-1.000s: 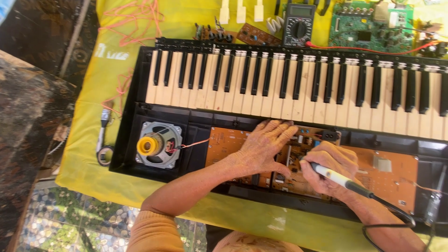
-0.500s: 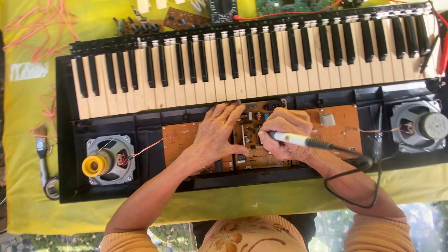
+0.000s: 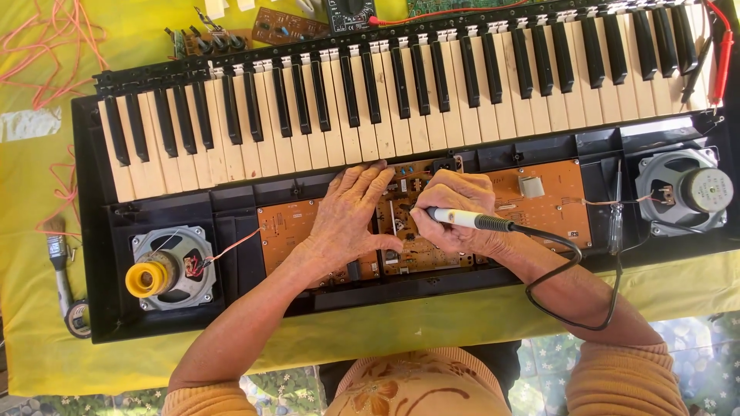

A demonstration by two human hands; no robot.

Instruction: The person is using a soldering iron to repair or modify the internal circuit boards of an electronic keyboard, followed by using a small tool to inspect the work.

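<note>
Left hand (image 3: 348, 219): lying flat at frame centre, fingers (image 3: 368, 179) spread and pressing on the brown circuit board (image 3: 539, 204), fingertips reaching the lower edge of the white keys; pinching nothing.
Right hand (image 3: 455, 212): sitting just right of the left hand, fingers curled tight and pinching the soldering iron (image 3: 462, 219) like a pen, tip pointing left into the board's middle section.
Soldering iron cord (image 3: 574, 285): looping black from the handle down over the forearm toward lower right of the frame.
Keyboard (image 3: 401, 100): lying open on the table, casing off, keys running across the upper half, board exposed in the lower tray.
Change from a second ago: sliding of the view rightward and settling, bringing the whole instrument into frame, right speaker (image 3: 682, 192) now showing at the right edge; hands keeping nearly the same grip and spot on the board throughout.
Meaning: seeming to be steady work on one point of the board, left hand bracing, right hand guiding the iron, rather than any repositioning.
Left speaker (image 3: 171, 267): sitting at lower left, a yellow roll (image 3: 146, 279) resting on its cone, thin wire running toward the board.
Surroundings: yellow cloth (image 3: 46, 192) covering the table; multimeter (image 3: 351, 11) and loose small boards along the top edge; red probe (image 3: 721, 54) at upper right; screwdriver (image 3: 615, 212) lying just left of the right speaker.
</note>
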